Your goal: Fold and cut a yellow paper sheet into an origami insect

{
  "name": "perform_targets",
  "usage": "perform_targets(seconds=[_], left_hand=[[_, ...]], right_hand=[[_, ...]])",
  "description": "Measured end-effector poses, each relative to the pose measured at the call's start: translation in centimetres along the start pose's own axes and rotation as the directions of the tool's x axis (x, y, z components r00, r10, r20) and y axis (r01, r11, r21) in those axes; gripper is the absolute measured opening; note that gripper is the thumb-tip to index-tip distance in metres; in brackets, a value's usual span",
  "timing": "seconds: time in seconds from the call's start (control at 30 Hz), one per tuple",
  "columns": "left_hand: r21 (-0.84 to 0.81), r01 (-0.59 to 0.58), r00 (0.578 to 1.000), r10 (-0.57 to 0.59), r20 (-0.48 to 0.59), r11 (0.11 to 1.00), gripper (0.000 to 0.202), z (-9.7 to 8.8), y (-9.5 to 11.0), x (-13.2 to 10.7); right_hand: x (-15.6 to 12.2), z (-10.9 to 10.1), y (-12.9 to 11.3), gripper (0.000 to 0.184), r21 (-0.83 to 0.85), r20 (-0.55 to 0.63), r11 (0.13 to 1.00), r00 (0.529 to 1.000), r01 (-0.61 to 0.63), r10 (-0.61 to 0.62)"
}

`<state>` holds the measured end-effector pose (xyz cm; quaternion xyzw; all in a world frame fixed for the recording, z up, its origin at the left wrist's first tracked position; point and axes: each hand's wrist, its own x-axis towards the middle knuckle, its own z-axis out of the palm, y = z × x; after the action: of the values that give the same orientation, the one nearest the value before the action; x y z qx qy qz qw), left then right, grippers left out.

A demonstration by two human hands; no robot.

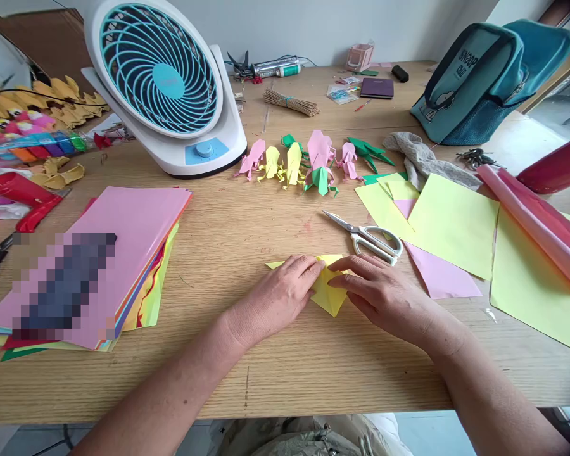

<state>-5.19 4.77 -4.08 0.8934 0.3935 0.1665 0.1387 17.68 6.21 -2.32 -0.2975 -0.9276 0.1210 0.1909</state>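
A folded piece of yellow paper (331,297) lies on the wooden table, one corner pointing toward me and another sticking out at the left. My left hand (285,288) lies over its left part, with the fingers together and pressing on the paper. From the other side, my right hand (377,288) has its thumb and fingertips bent onto the paper's right part. Both hands hide much of the folds. White-handled scissors (368,235) rest just beyond my right hand, their blades part open and pointing left.
Several folded paper animals (293,163) stand in a row farther back. Coloured paper sheets (133,221) are stacked at left, with a blurred dark object on top. Yellow sheets (456,221) and a pink roll (536,228) lie right. A fan (171,82) and a teal bag (484,82) stand behind.
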Motion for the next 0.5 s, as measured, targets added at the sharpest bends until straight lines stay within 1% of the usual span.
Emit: perform_targets(seconds=[0.2,0.3,0.5], left_hand=[[0.046,0.018,0.999,-0.020,0.031,0.999,0.050,-0.17,0.11,0.07],[0.060,0.013,1.000,-0.014,0.020,0.998,0.049,-0.12,0.07,0.06],[0.112,-0.074,0.997,0.072,0.019,0.991,0.055,0.04,-0.14,0.23]], right_hand=[[-0.27,0.19,0.30,0.029,0.018,0.033,1.000,0.999,-0.018,0.017],[-0.44,0.22,0.45,0.030,0.026,0.043,0.999,0.999,-0.031,0.030],[-0.57,0.01,0.58,0.031,0.060,0.047,0.998,0.998,-0.032,0.029]])
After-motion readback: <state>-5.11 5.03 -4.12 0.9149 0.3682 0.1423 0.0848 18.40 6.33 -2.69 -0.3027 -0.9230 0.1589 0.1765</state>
